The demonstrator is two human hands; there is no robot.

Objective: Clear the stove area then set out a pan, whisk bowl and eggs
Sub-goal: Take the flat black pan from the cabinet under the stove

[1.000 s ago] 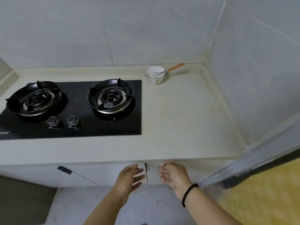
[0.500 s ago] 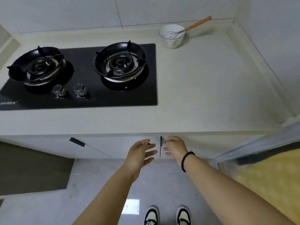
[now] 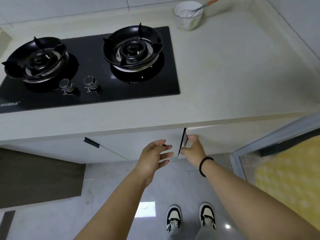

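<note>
Right hand [image 3: 193, 149]: below the counter's front edge, fingers curled round the edge of the cabinet door [image 3: 183, 142], which stands slightly ajar; bead bracelet on wrist.
Left hand [image 3: 154, 157]: just left of that door, fingers spread and relaxed, holding nothing.
Bowl [image 3: 187, 15]: back of the counter [image 3: 233, 75], right of the stove [image 3: 86, 70], well apart from both hands.
Whisk [image 3: 197, 10]: in the bowl, handle leaning toward the back-right corner.
Burners: bare.
Pan, eggs: not in view.

A black two-burner gas hob [image 3: 97, 87] sits in the pale countertop [image 3: 233, 80] above white cabinet doors [image 3: 121, 144].
</note>
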